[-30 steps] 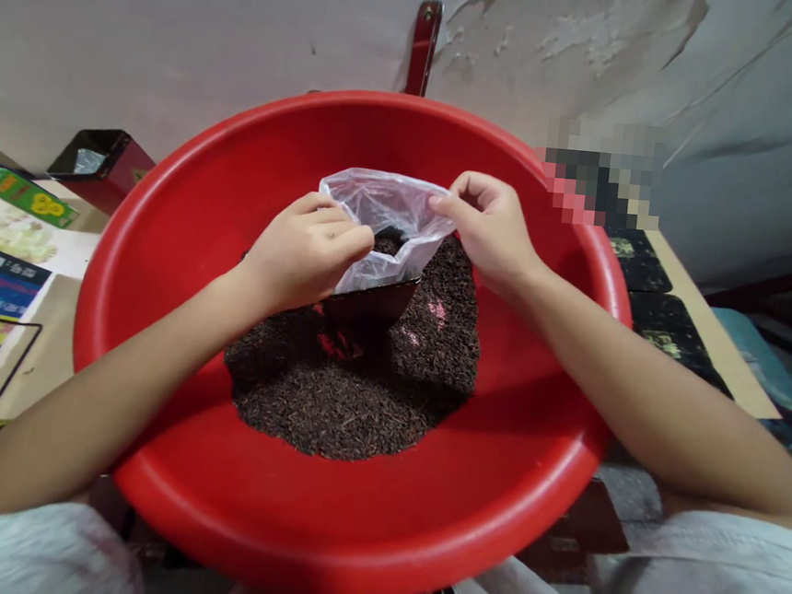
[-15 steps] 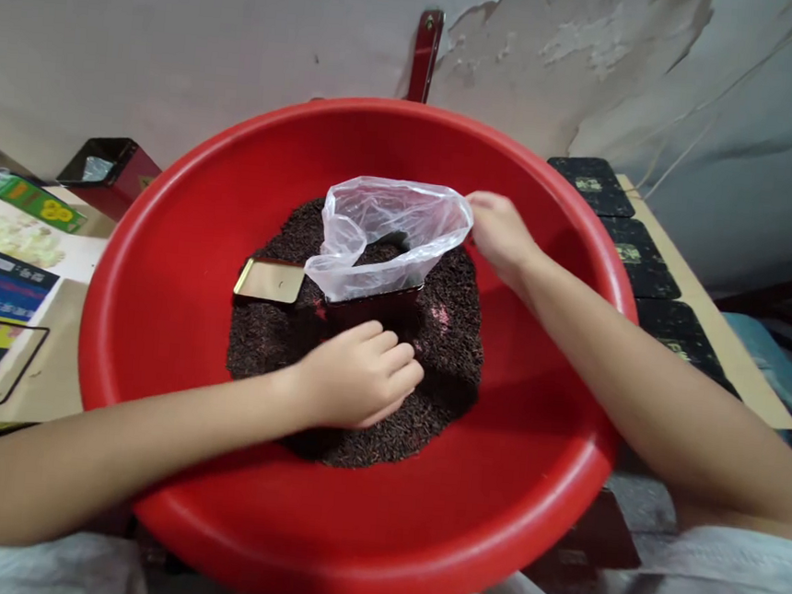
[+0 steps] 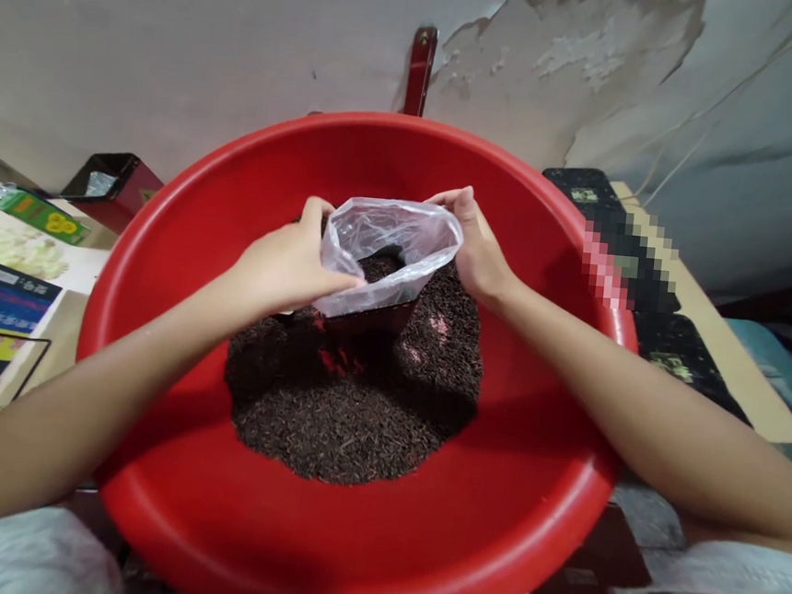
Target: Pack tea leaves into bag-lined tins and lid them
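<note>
Plastic bag [image 3: 397, 285], mouth upward, opening longest side to side

Head cam looks fwd/down into nearby basin [image 3: 532, 489]

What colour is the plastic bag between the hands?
The bag is translucent white, clearest in the head view.

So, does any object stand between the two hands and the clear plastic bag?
Nothing visible does. The left hand and right hand are at opposite sides of the clear plastic bag, by its open rim. The dark box hides its lower part.
</note>
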Available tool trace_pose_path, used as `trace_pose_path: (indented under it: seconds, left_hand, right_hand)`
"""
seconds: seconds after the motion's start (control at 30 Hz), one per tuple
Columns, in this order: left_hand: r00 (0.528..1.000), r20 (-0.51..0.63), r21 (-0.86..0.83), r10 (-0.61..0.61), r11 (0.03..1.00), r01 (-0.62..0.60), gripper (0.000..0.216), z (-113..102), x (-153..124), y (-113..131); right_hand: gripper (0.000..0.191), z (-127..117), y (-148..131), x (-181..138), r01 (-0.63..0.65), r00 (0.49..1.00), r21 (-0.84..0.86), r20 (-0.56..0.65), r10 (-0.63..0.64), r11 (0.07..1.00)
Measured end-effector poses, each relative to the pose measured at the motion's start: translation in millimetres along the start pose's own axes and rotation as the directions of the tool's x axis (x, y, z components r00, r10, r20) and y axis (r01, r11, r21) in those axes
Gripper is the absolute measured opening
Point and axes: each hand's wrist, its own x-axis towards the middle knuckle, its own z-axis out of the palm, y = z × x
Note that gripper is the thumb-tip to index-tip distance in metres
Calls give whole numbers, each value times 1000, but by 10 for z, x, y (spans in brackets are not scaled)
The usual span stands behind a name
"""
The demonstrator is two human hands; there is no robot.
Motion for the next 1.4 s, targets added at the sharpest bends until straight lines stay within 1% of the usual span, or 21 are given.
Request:
trace_pose_path:
  seconds: [0.07,0.13,0.3,0.43,0.5,0.53,0.57,0.6,0.63,0.67,0.7,0.73,0.77,0.8,0.83,0.9,0.93,1.0,1.2,1.3,1.4]
  left_hand:
    - [983,170,52,-64,997,56,71,4,10,-33]
    - [975,199,80,-95,994,80,72,5,-39,-24]
    - [989,23,88,-147,986,145,77,-121,-159,-23]
    - [989,-83,120,-121,984,130,57,-230,-220,-156]
    - [975,-216,182,-51,979,91,46,-199,-314,-187]
    - [940,-336,224,52,974,27,42,-146,-387,-176]
    - [863,-456,274,218,957,-97,37,-63,-474,-146]
    - [742,-525,336,417,902,-270,30,51,-571,-99]
    - [570,-545,400,615,788,-468,22,194,-670,-42]
    - [424,-456,406,783,607,-684,13,364,-762,19]
    - [402,-269,329,875,476,-816,8,553,-837,74]
    - [506,-65,221,860,507,-833,10,752,-889,114]
    - [653,131,138,746,639,-757,16,953,-912,134]
    - [761,317,104,566,777,-621,33,1145,-906,132]
    - [806,455,100,379,877,-470,61,1321,-873,112]
    - [786,606,83,122,973,-216,94,1611,-759,46]
    - [764,643,50,60,992,-120,102,1721,-700,22]
    - [744,668,-36,35,999,-16,106,1884,-628,32]
    - [808,577,-189,116,982,-6,106,2059,-844,463]
    - [815,575,-191,74,981,46,97,2023,-926,590]
    - [803,596,-136,4,986,96,84,1980,-900,583]
  right_hand:
    - [57,-9,-120,-43,30,994,203,-112,-7,979]
    - [45,-14,-214,-80,54,989,318,-146,-7,947]
    - [23,-75,-333,-133,-4,981,313,-183,65,950]
    - [13,-138,-379,-144,-22,980,297,-182,79,955]
    - [9,-153,-394,-139,16,982,309,-185,44,951]
    - [7,-157,-396,-132,41,980,334,-197,27,942]
    - [7,-158,-390,-123,65,977,372,-213,17,926]
    - [11,-157,-377,-111,82,972,414,-232,18,906]
    - [14,-156,-357,-97,87,968,449,-249,31,889]
    - [15,-154,-329,-82,73,964,468,-261,58,881]
    - [15,-151,-295,-65,43,959,468,-267,94,883]
    - [12,-150,-258,-47,3,954,453,-270,134,891]
    - [9,-148,-220,-29,-42,946,429,-272,174,902]
    - [9,-148,-183,-11,-84,939,401,-274,208,912]
    - [10,-149,-150,7,-120,933,376,-274,234,919]
    - [14,-156,-101,43,-169,925,339,-271,268,925]
    - [15,-161,-84,62,-189,924,322,-263,279,928]
    - [16,-172,-59,98,-220,923,291,-246,295,931]
    - [17,-171,30,173,-305,904,259,-224,364,916]
    - [18,-159,86,177,-347,905,216,-180,386,913]
    - [15,-148,124,165,-380,907,160,-131,401,911]
